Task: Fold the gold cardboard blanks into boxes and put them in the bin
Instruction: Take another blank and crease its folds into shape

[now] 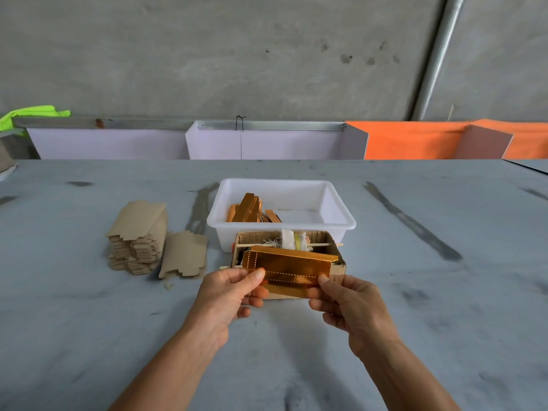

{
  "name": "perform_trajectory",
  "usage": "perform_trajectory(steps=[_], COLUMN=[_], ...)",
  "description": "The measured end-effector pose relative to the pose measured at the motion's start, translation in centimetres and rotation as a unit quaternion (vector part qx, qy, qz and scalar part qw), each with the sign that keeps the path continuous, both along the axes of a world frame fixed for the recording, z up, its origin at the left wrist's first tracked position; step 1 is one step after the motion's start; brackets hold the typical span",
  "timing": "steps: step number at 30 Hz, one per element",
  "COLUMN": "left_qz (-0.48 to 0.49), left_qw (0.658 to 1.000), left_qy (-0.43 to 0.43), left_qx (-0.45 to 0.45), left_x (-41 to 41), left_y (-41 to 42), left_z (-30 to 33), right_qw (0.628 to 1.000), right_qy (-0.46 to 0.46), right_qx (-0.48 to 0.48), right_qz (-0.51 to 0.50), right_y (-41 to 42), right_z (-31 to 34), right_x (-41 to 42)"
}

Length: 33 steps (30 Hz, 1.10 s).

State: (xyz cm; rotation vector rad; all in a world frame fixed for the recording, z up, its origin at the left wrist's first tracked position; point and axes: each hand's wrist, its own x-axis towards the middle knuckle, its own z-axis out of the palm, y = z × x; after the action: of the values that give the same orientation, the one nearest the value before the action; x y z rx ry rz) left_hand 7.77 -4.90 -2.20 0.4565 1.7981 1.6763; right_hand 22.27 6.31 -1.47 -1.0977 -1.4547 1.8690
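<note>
I hold a gold cardboard blank (pixel 292 266) above the table, partly folded, with dashed crease lines showing. My left hand (pixel 229 295) pinches its left end between thumb and fingers. At the right end my right hand (pixel 347 304) pinches it the same way. Behind it stands a white plastic bin (pixel 338 221) with several folded gold boxes (pixel 247 209) lying in its left half. To the left a stack of flat blanks (pixel 138 238) lies brown side up, with one loose blank (pixel 184 255) beside it.
A small open cardboard box (pixel 339 259) with a wooden stick, white cloth and tape rolls sits right in front of the bin, under the blank. The grey table top stretches wide on both sides. White and orange panels line the far edge.
</note>
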Motion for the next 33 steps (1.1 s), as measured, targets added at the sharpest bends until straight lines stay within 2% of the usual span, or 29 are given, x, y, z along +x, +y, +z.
perform_trajectory(steps=[6,12,22,28,33], left_qz=[0.014,0.049,0.082,0.090,0.103], left_qw=[0.999,0.999,0.994,0.984,0.970], left_qy=[0.043,0.007,0.005,0.019,-0.020], left_qx=[-0.014,0.016,0.077,0.151,0.220], left_x=[0.2,0.4,0.9,1.9,2.6], left_y=[0.2,0.4,0.9,0.8,1.4], left_z=[-0.3,-0.3,-0.2,0.2,0.1], right_qw=[1.000,0.999,0.981,0.964,0.956], right_qy=[-0.007,0.044,0.140,0.193,0.235], right_qx=[0.010,-0.014,0.073,0.116,0.104], right_qz=[-0.007,-0.025,-0.109,-0.142,-0.143], right_y=[0.0,-0.2,-1.3,-1.5,-1.7], right_z=[-0.1,-0.6,-1.5,-1.6,-1.5], right_x=[-0.1,-0.5,-1.4,-1.8,-2.1])
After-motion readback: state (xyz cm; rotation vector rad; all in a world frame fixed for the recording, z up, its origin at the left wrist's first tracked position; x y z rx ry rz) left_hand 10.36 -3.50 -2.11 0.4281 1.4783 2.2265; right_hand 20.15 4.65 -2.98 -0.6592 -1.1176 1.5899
